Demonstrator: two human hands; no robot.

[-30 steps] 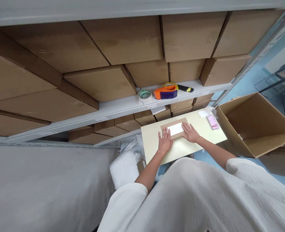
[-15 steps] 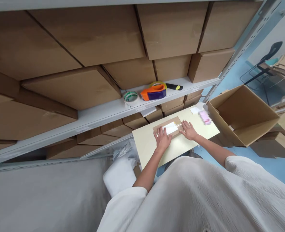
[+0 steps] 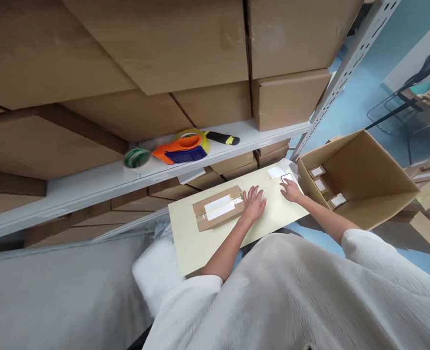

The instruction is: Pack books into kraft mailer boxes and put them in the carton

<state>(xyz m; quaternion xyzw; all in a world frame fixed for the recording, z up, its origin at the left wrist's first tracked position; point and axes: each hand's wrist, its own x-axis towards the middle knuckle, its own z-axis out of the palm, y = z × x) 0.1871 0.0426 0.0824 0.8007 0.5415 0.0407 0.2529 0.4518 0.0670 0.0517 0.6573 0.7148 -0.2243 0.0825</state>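
A small brown cardboard box [image 3: 200, 209] with a white label [image 3: 219, 207] and clear tape lies on the pale yellow tabletop [image 3: 189, 248]. My left hand [image 3: 254, 206] rests at the right end of this box, palm down with its fingers spread, not gripping. Farther right, my right hand [image 3: 291, 191] reaches over a phone [image 3: 286, 177], fingertips at its screen. Its fingers look stretched out, and the hand covers part of the phone. Behind the phone is a white paper [image 3: 275, 172].
A large open carton [image 3: 368, 180] at the right holds several small labelled boxes [image 3: 319, 185]. On the shelf [image 3: 258, 137] are a tape roll [image 3: 137, 158], an orange and blue tape dispenser [image 3: 181, 149] and a black and yellow cutter [image 3: 222, 138]. Cartons fill the shelves.
My right hand has left the labelled box and moved right to the phone. My left hand has shifted from the label's left side to the box's right end. The view has turned right.
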